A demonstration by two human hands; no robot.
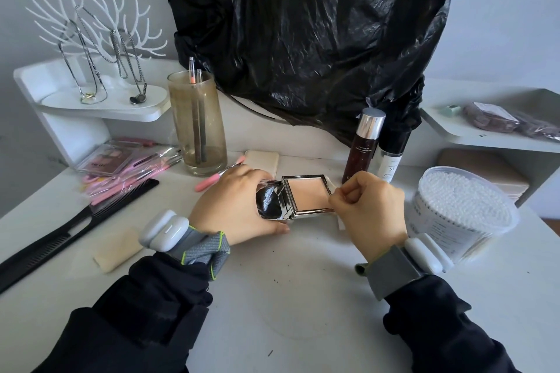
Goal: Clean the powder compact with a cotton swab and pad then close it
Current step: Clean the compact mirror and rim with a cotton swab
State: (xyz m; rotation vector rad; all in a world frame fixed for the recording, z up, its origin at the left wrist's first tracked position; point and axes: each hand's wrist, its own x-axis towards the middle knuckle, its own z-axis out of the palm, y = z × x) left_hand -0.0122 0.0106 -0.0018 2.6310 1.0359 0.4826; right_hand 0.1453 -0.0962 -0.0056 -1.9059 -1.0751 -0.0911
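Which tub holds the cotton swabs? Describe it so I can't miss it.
Start at the open powder compact between the hands, then go right past the right hand. The clear round tub, packed with white swab tips, is the only such container there.

We see the compact (306,200) framed in polished, mirror-bright metal, its powder matt and peach, its lid glass glossy and reflecting dark. The desk (288,297) looks smooth, matt white, with a few dark specks. Toward the back edge hangs a crinkled, shiny black plastic sheet (309,33). Near the right edge, a clear plastic tub (463,215) holds soft white cotton swabs. By the left edge lie a matt black plastic comb (75,221) and a cloudy, stained glass (198,124). Our wrist straps (203,247) are grey woven cloth.
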